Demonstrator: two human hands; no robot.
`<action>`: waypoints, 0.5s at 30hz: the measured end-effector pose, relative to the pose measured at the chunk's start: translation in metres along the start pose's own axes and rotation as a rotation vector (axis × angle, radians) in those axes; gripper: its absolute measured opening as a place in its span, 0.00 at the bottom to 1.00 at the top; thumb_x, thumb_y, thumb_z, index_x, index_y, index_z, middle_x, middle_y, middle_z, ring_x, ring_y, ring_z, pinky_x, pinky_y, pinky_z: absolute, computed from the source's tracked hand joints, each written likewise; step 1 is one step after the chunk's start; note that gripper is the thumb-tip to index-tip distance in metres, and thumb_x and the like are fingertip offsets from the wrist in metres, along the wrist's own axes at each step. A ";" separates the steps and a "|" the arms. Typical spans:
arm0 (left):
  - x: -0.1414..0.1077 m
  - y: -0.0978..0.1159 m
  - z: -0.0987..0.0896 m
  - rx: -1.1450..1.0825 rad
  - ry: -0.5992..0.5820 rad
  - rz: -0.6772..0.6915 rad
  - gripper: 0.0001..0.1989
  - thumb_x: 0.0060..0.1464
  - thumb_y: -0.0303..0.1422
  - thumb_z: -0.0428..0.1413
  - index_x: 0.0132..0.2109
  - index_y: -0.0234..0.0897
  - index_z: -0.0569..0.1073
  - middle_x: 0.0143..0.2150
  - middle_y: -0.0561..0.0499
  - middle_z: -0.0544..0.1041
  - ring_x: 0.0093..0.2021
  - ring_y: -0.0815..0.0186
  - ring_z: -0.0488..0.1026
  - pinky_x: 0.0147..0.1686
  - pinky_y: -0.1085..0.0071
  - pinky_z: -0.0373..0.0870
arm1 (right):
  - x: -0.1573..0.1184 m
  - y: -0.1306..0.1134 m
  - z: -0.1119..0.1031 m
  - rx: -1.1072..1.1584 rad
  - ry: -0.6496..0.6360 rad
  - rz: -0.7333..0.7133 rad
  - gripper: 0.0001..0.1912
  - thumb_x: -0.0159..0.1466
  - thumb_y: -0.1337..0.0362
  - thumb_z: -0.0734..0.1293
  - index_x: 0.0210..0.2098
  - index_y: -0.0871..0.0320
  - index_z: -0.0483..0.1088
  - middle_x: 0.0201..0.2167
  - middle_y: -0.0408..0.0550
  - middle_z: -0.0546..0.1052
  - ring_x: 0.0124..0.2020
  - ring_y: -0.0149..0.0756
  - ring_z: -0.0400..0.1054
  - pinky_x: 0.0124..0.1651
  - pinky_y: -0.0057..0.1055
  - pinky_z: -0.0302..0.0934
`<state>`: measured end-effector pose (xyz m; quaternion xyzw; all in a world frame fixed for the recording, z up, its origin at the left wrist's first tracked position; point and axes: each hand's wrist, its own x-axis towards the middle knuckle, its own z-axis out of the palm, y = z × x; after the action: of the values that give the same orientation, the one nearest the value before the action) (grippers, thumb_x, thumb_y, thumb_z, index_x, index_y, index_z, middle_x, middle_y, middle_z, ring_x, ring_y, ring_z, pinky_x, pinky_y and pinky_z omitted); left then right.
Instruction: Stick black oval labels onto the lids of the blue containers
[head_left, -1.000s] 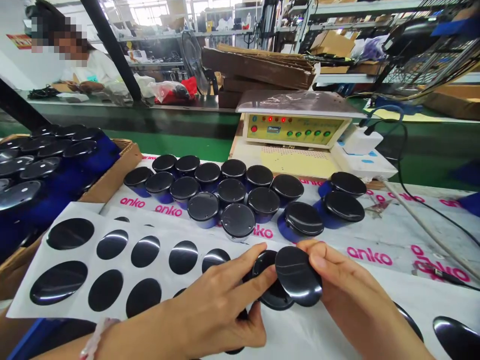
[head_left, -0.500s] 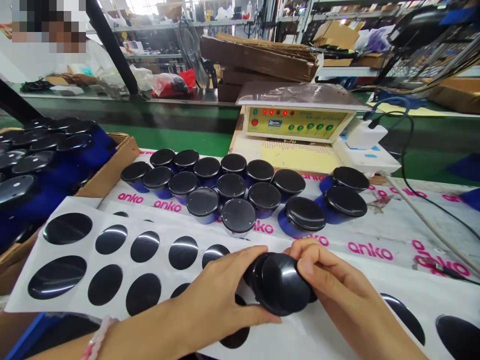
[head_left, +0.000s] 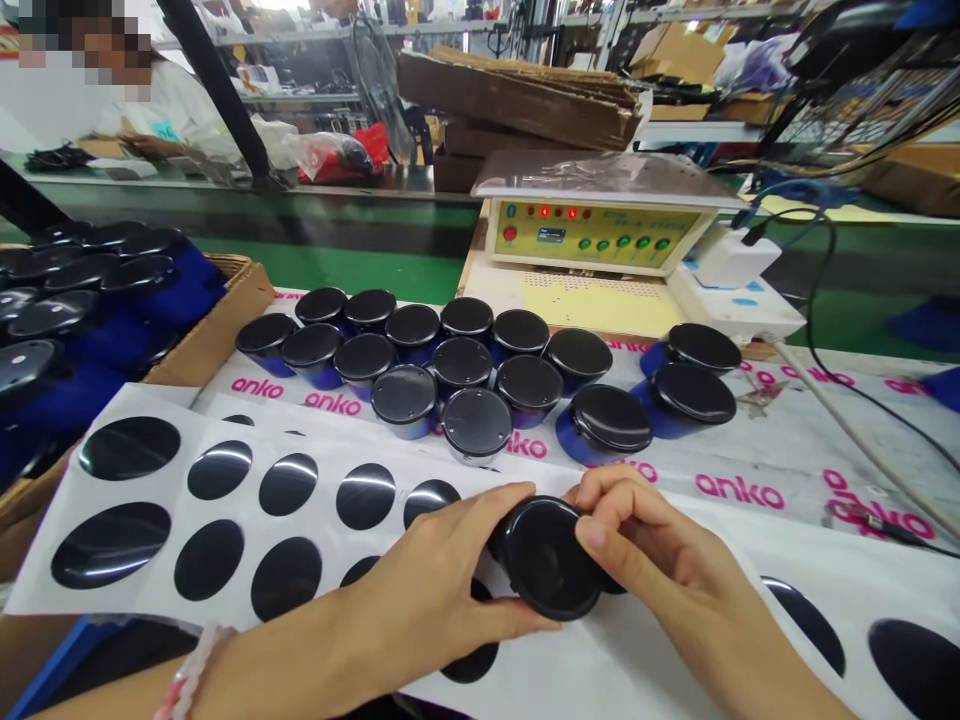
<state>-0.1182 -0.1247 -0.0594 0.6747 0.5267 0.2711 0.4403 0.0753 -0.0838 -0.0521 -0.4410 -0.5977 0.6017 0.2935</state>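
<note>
My left hand (head_left: 439,575) is wrapped round a round device with a black top rim (head_left: 512,560), thumb below and fingers above. A glossy black round sticker (head_left: 555,558) lies over the device's top, inside the rim. My right hand (head_left: 656,550) pinches at the sticker's right edge, with the thumb on it and the fingers curled behind. The device's body is mostly hidden by my hands. Under them spreads a white backing sheet (head_left: 225,620) bearing rows of black oval-looking stickers (head_left: 285,580).
Several blue devices with black tops (head_left: 476,420) stand in rows beyond my hands. A cardboard box (head_left: 217,330) of similar devices is at left. Behind sit a control box (head_left: 600,240) with lit red lights and a white power adapter (head_left: 739,260). Another person (head_left: 165,110) is at far left.
The sticker, tilted and offset over the device before, now lies flatter within the rim. My right thumb has shifted slightly left. The view has moved a little.
</note>
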 end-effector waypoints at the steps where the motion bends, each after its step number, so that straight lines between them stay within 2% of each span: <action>1: 0.000 0.000 0.000 0.003 0.001 0.000 0.32 0.46 0.36 0.63 0.57 0.52 0.58 0.54 0.61 0.71 0.50 0.69 0.70 0.49 0.76 0.65 | 0.000 0.001 0.000 -0.007 0.011 -0.015 0.14 0.63 0.54 0.64 0.26 0.55 0.63 0.37 0.42 0.63 0.36 0.30 0.63 0.35 0.23 0.61; 6: 0.000 0.000 0.000 0.018 -0.014 -0.028 0.32 0.47 0.37 0.62 0.57 0.51 0.58 0.53 0.61 0.71 0.49 0.69 0.70 0.48 0.76 0.66 | 0.000 0.006 0.000 -0.029 0.038 -0.067 0.13 0.63 0.56 0.64 0.26 0.54 0.64 0.38 0.42 0.63 0.38 0.31 0.63 0.38 0.23 0.63; 11: -0.002 -0.001 0.000 0.033 -0.010 -0.027 0.32 0.47 0.37 0.62 0.57 0.53 0.56 0.53 0.62 0.71 0.49 0.70 0.70 0.47 0.76 0.66 | 0.000 0.004 0.002 -0.072 0.057 -0.097 0.12 0.63 0.57 0.64 0.26 0.55 0.63 0.37 0.42 0.63 0.36 0.28 0.63 0.36 0.20 0.63; 15: -0.003 -0.002 0.000 0.055 -0.015 -0.029 0.33 0.47 0.38 0.62 0.57 0.54 0.55 0.53 0.63 0.71 0.49 0.69 0.71 0.47 0.75 0.67 | -0.002 0.006 0.003 -0.075 0.054 -0.102 0.11 0.64 0.59 0.63 0.27 0.54 0.62 0.38 0.42 0.63 0.38 0.29 0.63 0.38 0.22 0.63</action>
<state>-0.1200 -0.1273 -0.0607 0.6808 0.5407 0.2450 0.4292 0.0745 -0.0875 -0.0575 -0.4366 -0.6334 0.5511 0.3232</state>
